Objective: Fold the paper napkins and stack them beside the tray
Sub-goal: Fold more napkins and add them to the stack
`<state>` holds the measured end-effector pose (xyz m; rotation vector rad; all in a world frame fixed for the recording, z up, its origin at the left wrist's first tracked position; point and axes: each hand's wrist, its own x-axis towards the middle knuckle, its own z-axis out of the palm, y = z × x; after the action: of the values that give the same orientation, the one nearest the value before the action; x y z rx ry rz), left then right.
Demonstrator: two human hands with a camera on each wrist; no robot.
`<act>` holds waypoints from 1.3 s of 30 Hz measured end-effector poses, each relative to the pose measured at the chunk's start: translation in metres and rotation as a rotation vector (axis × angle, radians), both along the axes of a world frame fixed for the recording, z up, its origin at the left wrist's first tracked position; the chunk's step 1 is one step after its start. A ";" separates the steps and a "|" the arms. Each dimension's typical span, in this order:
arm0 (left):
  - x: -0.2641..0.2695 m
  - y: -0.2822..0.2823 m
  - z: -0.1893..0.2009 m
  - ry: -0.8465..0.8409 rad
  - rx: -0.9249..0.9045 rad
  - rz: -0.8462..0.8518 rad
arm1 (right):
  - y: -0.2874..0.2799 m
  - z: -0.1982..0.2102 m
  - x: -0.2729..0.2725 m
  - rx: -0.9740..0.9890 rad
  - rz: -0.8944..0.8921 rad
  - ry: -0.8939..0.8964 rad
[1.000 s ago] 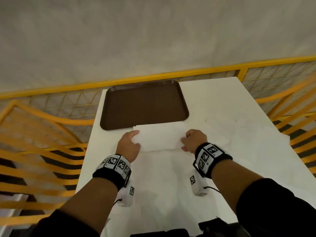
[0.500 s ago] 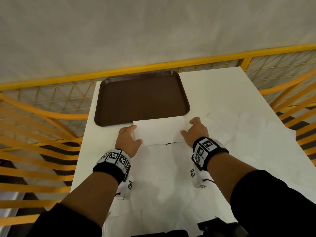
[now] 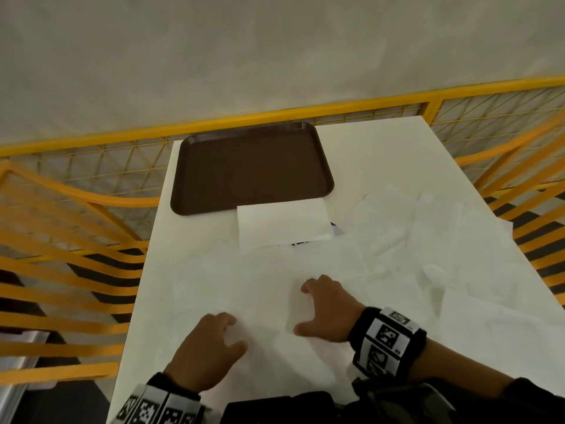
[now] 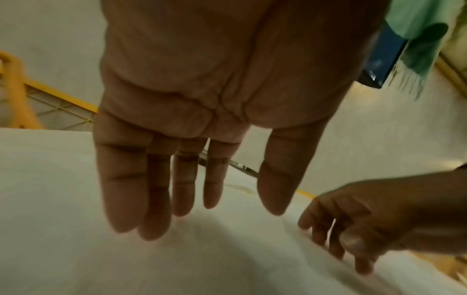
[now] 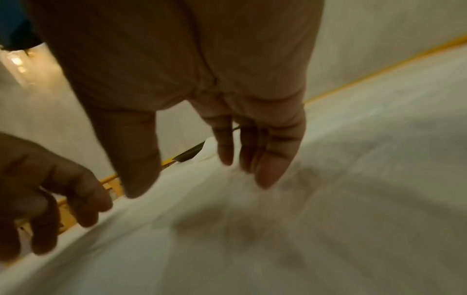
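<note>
A folded white napkin (image 3: pixel 282 223) lies flat against the near edge of the brown tray (image 3: pixel 250 166). Nothing touches it. An unfolded white napkin (image 3: pixel 260 289) is spread on the table near me. My left hand (image 3: pixel 211 347) hovers low over its near left part with fingers straight and relaxed (image 4: pixel 156 191), holding nothing. My right hand (image 3: pixel 324 310) is beside it, fingertips (image 5: pixel 267 171) down on the napkin, fingers loosely extended. In the left wrist view my right hand (image 4: pixel 366 225) shows at the right.
Several more unfolded white napkins (image 3: pixel 412 234) lie rumpled on the right half of the white table (image 3: pixel 382 154). A yellow mesh fence (image 3: pixel 91 166) runs behind and beside the table. A small dark printed item (image 3: pixel 334 229) peeks from under the folded napkin.
Both hands let go of the folded napkin, which stays by the tray, and drew back toward me onto the nearer unfolded napkin. The head view tilted down.
</note>
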<state>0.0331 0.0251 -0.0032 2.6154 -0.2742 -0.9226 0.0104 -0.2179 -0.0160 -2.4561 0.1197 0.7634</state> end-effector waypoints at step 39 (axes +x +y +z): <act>-0.021 0.049 0.151 -0.153 -1.151 0.643 | 0.031 0.080 -0.019 1.328 -0.466 -0.101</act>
<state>0.0119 0.0744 0.1476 1.5130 0.0284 -0.1917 -0.0082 -0.1867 0.0637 -1.1227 0.0916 0.2993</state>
